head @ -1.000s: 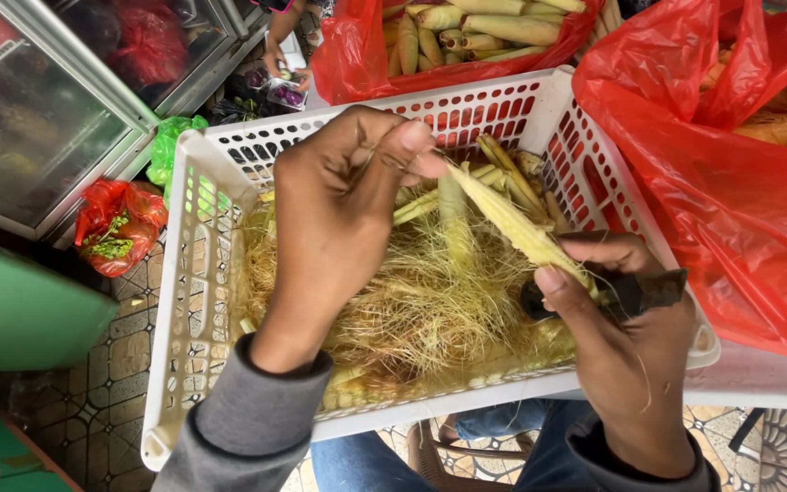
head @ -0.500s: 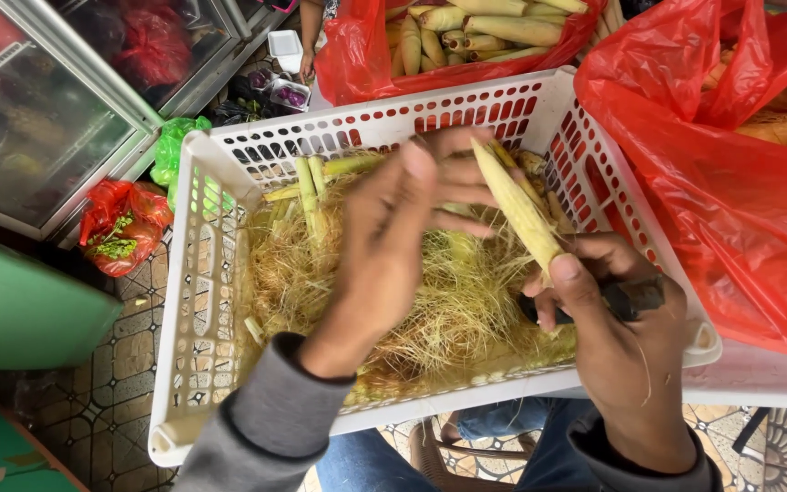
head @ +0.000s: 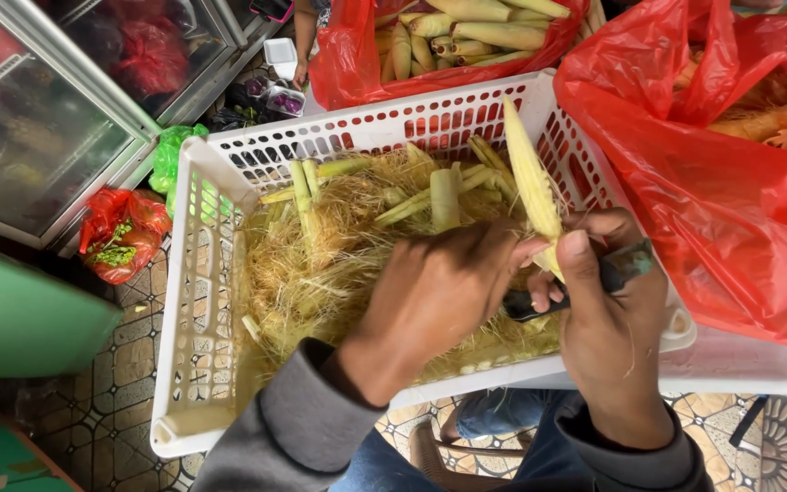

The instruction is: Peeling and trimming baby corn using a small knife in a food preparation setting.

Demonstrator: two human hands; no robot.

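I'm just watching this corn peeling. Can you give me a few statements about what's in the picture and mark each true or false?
1. The right hand holds a small corn cob and a dark-handled knife. True.
2. The basket is blue. False: it is white plastic.
3. The basket holds husks and silk. True.
4. The left hand rests on the floor. False: it is over the basket, at the base of the cob.
5. The bags beside the basket are red. True.
6. The cob lies flat in the basket. False: it points up and away from the person.
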